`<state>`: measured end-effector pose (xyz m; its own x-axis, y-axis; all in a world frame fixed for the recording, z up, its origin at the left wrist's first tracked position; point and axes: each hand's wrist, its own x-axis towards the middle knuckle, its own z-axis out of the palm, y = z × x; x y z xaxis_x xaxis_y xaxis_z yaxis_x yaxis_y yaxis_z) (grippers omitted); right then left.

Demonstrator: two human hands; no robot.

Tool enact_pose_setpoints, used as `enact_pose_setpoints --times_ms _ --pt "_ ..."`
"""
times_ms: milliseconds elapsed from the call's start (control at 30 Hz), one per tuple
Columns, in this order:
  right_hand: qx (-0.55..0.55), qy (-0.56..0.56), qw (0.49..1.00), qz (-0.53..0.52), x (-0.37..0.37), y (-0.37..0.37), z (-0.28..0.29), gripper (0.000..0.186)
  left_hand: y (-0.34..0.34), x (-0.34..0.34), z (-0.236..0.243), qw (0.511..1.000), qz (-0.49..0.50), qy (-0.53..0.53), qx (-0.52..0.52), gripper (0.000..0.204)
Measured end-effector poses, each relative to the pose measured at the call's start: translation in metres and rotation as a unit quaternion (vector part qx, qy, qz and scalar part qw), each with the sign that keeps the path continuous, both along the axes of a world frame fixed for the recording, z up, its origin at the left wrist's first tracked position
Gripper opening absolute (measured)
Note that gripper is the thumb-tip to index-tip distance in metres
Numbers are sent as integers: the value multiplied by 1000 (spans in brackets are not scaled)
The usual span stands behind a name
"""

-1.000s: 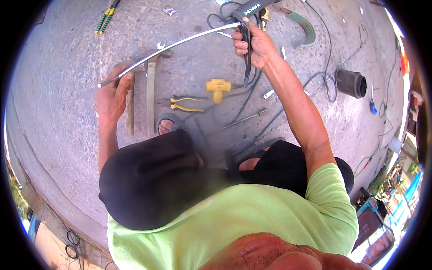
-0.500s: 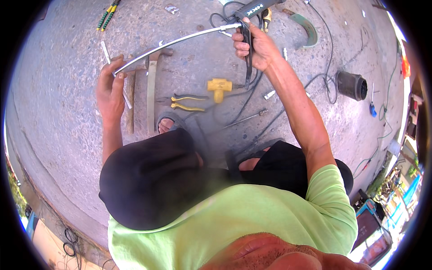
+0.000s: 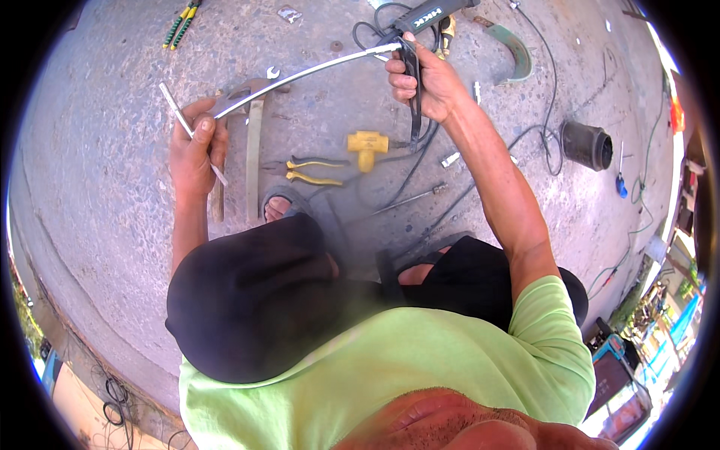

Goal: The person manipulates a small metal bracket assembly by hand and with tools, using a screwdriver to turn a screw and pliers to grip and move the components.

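Observation:
My left hand (image 3: 193,154) has its fingers curled around a short pale rod (image 3: 175,109), which slants across them. Its fingertips also meet the left end of a thin, curved silvery tube (image 3: 300,76). That tube runs right to a black lever tool (image 3: 413,90), which my right hand (image 3: 427,79) grips near the top. Below the tube lies a hammer (image 3: 256,161) with a pale handle. An open-end wrench (image 3: 273,73) shows beside the tube. A wooden stick (image 3: 217,202) lies partly hidden under my left hand.
Yellow-handled pliers (image 3: 315,180) and a yellow T-shaped piece (image 3: 367,146) lie before my feet. Cables (image 3: 553,97) wind across the concrete near a dark cylinder (image 3: 586,146). Green-and-yellow-handled pliers (image 3: 180,28) and a curved green metal piece (image 3: 517,56) lie farther off.
My left hand has moved slightly right, and the pale rod has tilted further. The wrench's open end shows more clearly. My right hand has stayed almost in place.

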<state>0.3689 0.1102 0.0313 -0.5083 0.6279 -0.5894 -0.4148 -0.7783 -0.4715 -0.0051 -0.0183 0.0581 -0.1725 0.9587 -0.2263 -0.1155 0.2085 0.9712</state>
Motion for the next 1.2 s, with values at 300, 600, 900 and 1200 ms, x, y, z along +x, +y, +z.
enact_pose_setpoints --times_ms 300,600,900,1200 --pt "-25 24 999 10 -1 3 6 37 7 -22 1 969 -69 185 150 42" --pt "-1 -37 999 -15 -4 0 -1 38 10 2 16 997 -17 16 -71 30" --pt "-39 -30 999 18 -7 -4 1 39 3 -7 -11 960 44 231 151 32" --pt "30 -191 976 -100 -12 -2 2 35 11 -14 -34 979 177 -49 -94 41"
